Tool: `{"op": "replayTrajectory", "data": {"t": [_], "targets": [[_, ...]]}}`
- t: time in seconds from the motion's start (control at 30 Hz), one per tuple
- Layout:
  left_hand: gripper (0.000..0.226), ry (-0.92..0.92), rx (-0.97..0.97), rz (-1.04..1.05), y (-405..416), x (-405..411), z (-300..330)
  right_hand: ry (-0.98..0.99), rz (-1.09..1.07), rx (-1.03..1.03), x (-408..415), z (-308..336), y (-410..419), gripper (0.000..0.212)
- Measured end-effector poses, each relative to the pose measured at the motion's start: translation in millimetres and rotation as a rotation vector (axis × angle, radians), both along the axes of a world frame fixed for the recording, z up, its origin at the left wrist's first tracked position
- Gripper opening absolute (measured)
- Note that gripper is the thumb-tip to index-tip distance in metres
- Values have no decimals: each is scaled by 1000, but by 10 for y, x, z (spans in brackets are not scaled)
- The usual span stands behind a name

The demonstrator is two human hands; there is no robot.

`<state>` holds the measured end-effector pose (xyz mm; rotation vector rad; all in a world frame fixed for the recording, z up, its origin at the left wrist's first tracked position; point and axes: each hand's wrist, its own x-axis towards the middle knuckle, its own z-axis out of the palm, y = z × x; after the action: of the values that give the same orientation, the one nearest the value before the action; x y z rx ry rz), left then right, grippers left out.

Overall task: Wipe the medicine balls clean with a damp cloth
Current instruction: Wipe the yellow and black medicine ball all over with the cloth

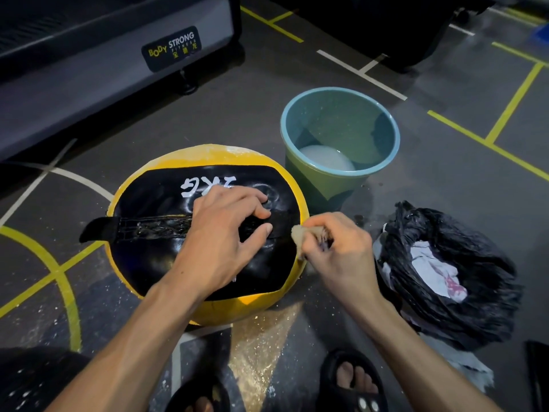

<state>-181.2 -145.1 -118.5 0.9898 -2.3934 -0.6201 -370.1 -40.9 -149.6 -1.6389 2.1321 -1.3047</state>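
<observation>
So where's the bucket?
The bucket stands on the floor, just right of and behind the ball, beyond the black bag.

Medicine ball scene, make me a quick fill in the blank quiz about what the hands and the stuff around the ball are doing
1. The left hand presses on the ball's ____ panel.
2. The right hand holds a cloth against the medicine ball at its ____ rim.
3. The bucket behind the ball holds ____.
4. The black bag lies on the ____ beside the ball.

Missing words: black; yellow; water; floor
</observation>
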Motion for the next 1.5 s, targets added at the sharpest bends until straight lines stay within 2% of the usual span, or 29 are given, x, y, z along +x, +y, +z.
{"op": "replayTrajectory", "data": {"t": [0.07, 0.2, 0.33, 0.47, 0.5, 0.63, 0.8, 0.93, 0.97, 1.03, 1.13, 1.33, 1.4, 1.5], "targets": [[11, 10, 1, 10, -5, -15, 1, -10, -19, 26, 53, 42, -4, 10], [11, 16, 14, 7, 0, 20, -1, 91, 190, 78, 199, 81, 100, 12], [11, 15, 19, 13, 21, 11, 11, 34, -23, 173, -142, 85, -26, 9], [12, 12, 10, 13, 14, 22, 16, 71, 241, 119, 263, 201, 122, 9], [12, 11, 14, 12, 19, 27, 17, 87, 252, 117, 226, 192, 107, 10], [12, 14, 29, 12, 34, 22, 19, 35, -36, 212, -148, 128, -45, 9], [13, 7, 21, 14, 16, 54, 8, 78, 206, 108, 121, 207, 68, 9], [12, 14, 38, 12, 48, 45, 11, 78, -113, 54, -381, 267, -144, 12], [13, 17, 37, 11, 55, 35, 13, 84, -116, 23, -371, 284, -182, 14], [14, 23, 43, 12, 55, 33, 17, 81, 11, 19, -124, 292, -215, 20], [21, 43, 76, 16, 50, 87, 28, -32, 147, 85, 49, 199, -155, 30], [36, 112, 180, -5, 89, 150, 83, -528, -143, 95, -357, 308, -214, 21], [32, 99, 163, -25, 94, 153, 79, -551, -184, 16, -393, 366, -190, 18], [26, 69, 103, -55, 111, 158, 50, -419, -163, 6, -351, 383, -157, 18]]}}
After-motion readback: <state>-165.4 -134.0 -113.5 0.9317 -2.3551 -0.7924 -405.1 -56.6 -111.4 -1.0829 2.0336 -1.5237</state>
